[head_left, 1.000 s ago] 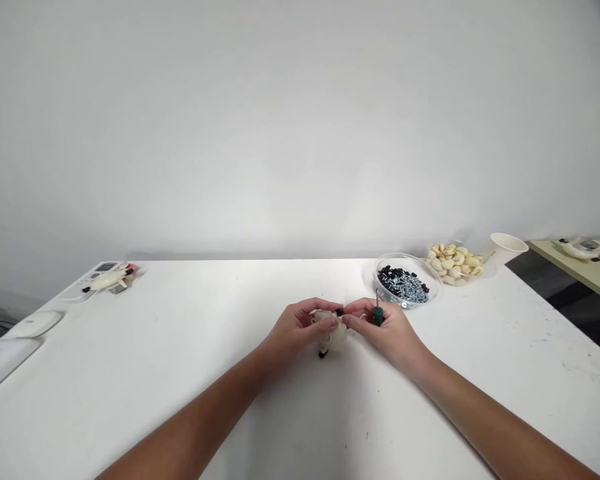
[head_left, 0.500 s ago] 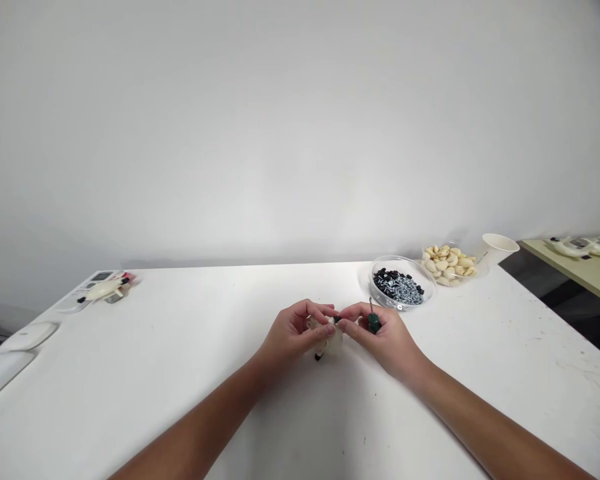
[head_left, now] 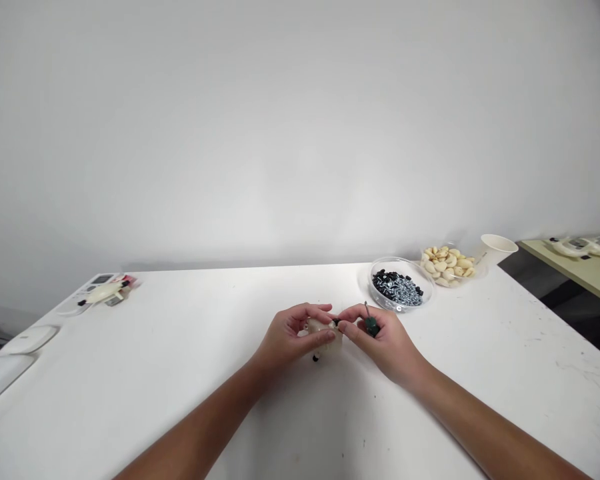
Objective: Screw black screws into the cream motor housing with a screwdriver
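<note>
Between the thumb and fingers of my left hand (head_left: 291, 333) is a small cream plastic piece (head_left: 320, 327); a black tip (head_left: 316, 358) pokes out below it. My right hand (head_left: 387, 337) pinches a tiny black part (head_left: 336, 321) against the right side of that piece. A short green-handled screwdriver (head_left: 372, 326) is tucked in the same hand, its metal shaft pointing up. Fingers cover much of the cream piece, so its full shape is hidden.
Behind my right hand stands a clear round dish (head_left: 403, 285) of black parts and silver screws. Beyond it are a clear bowl of cream plastic pieces (head_left: 447, 267) and a white cup (head_left: 498, 249). At left, a cream piece with black ends (head_left: 105, 292) lies on a white device (head_left: 83, 300).
The screwdriver's shaft has tipped to the left. My left fingers have shifted slightly, and more of the cream piece shows between them.
</note>
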Motion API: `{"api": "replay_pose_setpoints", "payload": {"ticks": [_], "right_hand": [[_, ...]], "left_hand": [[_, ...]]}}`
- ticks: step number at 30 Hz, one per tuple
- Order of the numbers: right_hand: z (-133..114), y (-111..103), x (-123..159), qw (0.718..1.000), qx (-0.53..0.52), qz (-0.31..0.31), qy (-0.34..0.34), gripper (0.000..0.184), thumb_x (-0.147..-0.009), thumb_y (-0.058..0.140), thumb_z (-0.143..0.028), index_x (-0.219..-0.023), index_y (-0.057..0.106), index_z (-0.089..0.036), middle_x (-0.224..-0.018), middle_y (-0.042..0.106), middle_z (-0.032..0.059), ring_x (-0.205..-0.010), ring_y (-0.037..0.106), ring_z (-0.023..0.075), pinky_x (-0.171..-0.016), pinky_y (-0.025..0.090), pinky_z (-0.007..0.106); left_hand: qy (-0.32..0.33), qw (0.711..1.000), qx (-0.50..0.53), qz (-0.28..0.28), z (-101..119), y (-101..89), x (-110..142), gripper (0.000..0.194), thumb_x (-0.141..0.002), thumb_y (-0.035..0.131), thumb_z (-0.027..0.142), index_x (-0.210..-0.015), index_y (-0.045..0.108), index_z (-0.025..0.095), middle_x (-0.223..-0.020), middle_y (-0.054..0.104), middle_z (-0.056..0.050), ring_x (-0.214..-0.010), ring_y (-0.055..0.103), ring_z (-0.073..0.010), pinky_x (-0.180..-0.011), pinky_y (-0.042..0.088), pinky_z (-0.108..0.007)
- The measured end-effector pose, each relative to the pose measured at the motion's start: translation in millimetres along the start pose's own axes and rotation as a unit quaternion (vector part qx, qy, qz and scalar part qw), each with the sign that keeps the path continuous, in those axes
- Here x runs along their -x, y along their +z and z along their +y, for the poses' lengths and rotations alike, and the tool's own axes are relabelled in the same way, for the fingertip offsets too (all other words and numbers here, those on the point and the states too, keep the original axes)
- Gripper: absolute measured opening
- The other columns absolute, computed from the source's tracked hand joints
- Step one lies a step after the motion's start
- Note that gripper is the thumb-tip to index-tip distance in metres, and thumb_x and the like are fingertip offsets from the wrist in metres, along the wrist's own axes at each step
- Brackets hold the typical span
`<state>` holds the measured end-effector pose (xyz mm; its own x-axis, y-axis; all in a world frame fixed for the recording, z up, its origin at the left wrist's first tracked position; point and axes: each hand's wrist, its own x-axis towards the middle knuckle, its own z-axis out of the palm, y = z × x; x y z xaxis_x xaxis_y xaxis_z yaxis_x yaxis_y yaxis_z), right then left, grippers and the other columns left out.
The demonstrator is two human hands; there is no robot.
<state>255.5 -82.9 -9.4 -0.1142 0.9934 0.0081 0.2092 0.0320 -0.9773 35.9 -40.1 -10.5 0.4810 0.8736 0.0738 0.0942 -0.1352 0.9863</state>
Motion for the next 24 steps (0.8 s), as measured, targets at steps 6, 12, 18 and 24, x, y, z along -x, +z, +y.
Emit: {"api": "replay_pose_setpoints", "payload": {"ticks": [6, 12, 18, 24], "right_hand": [[2.0, -0.7, -2.4, 1.0, 0.008, -0.001, -0.005, 0.022, -0.096, 0.069, -0.043, -0.098, 0.078, -0.023, -0.088, 0.074, 0.0038, -0.071, 0.058, 0.0179, -0.061, 0.041, 0.03], [0.6, -0.8, -0.8, 1.0, 0.011, 0.003, 0.016, 0.025, -0.095, 0.071, -0.046, -0.097, 0.079, -0.023, -0.085, 0.074, 0.0031, -0.068, 0.056, 0.0174, -0.06, 0.039, 0.03], [-0.3, -0.7, -2.3, 1.0, -0.008, 0.008, 0.026, 0.028, -0.093, 0.073, -0.049, -0.096, 0.08, -0.022, -0.091, 0.076, 0.0048, -0.076, 0.063, 0.0202, -0.067, 0.045, 0.032], [3.3, 1.2, -3.8, 0.999, -0.016, 0.019, 0.023, 0.027, -0.092, 0.073, -0.047, -0.092, 0.079, -0.021, -0.089, 0.077, 0.0057, -0.08, 0.067, 0.0222, -0.072, 0.049, 0.033]], "left_hand": [[0.118, 0.987, -0.097, 0.058, -2.4, -0.4, -2.0, 0.011, -0.086, 0.084, 0.035, -0.087, 0.082, 0.024, -0.104, 0.073, -0.009, -0.113, 0.067, -0.0269, -0.101, 0.052, -0.042], [0.177, 0.946, -0.248, 0.114, 10.3, 7.9, 7.2, 0.007, -0.092, 0.076, 0.03, -0.095, 0.081, 0.026, -0.091, 0.07, -0.006, -0.094, 0.064, -0.022, -0.083, 0.053, -0.035], [0.155, 0.946, -0.251, 0.132, 10.4, 18.2, 13.4, 0.006, -0.097, 0.07, 0.029, -0.096, 0.074, 0.024, -0.098, 0.073, -0.006, -0.099, 0.066, -0.0233, -0.087, 0.053, -0.037], [0.114, 0.968, -0.187, 0.12, 2.4, 29.2, 18.2, 0.015, -0.096, 0.07, 0.032, -0.105, 0.062, 0.023, -0.112, 0.067, -0.008, -0.112, 0.063, -0.0248, -0.098, 0.05, -0.039]]}}
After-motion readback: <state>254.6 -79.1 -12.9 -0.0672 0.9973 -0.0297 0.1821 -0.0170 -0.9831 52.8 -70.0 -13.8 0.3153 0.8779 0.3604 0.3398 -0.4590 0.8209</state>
